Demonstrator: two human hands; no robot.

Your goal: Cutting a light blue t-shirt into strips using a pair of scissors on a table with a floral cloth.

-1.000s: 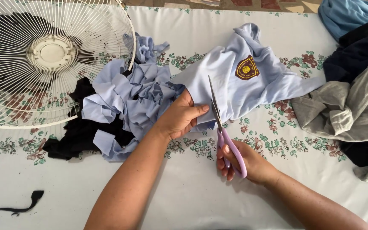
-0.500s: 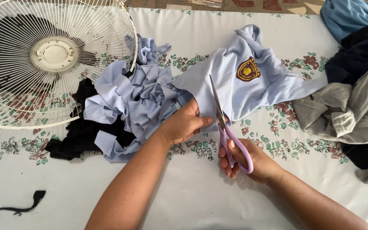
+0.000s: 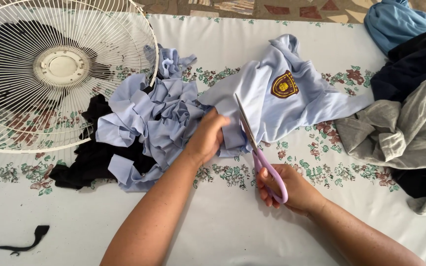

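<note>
Head view: right hand (image 3: 292, 189) grips scissors (image 3: 257, 148) — fingers (image 3: 267, 184) curled through lilac handle loops, blades pointing away, closed on shirt (image 3: 277, 98) edge. Left hand (image 3: 208, 135) just left of blades, fingers pinching pale blue cloth flat against counter (image 3: 232, 226). Shirt spreads up and right of both hands, badge (image 3: 284, 84) beyond blade tips. Strip pile (image 3: 149, 123) left of left fingers, over black cloth (image 3: 89, 157). Fan grille (image 3: 50, 69) further left. Grey garment (image 3: 400, 133) well right of right hand.
</note>
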